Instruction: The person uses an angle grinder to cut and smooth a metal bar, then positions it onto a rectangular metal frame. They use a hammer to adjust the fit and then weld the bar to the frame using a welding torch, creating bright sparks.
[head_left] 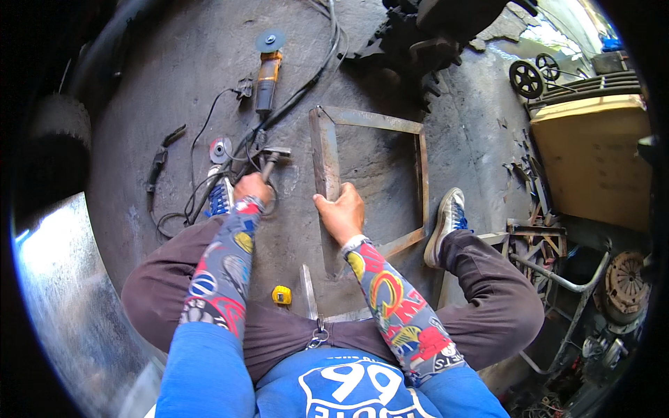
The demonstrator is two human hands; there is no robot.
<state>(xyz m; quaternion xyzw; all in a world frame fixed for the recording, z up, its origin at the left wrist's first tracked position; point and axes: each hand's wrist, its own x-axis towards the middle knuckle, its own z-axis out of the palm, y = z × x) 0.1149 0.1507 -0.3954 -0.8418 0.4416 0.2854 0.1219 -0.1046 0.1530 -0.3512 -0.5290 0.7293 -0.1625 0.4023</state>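
Note:
My left hand [253,187] is closed around the handle of a hammer [272,161], whose metal head lies crosswise beyond my fingers. Bare steel bars form a rectangular frame [325,150] on the floor between my feet. Around the frame's left bar, my right hand [343,212] is wrapped, with the thumb on top. The hammer head is a short way left of that bar, apart from it. Close to my left shoe, a second angle grinder [220,150] with a reddish disc lies partly hidden among cables.
An orange angle grinder [267,78] lies ahead, near black cables [306,85]. Further left is a welding electrode holder [157,167]. A yellow tape measure [281,295] and a metal bar [308,289] are near my lap. Scrap metal and a cardboard box [592,160] fill the right side.

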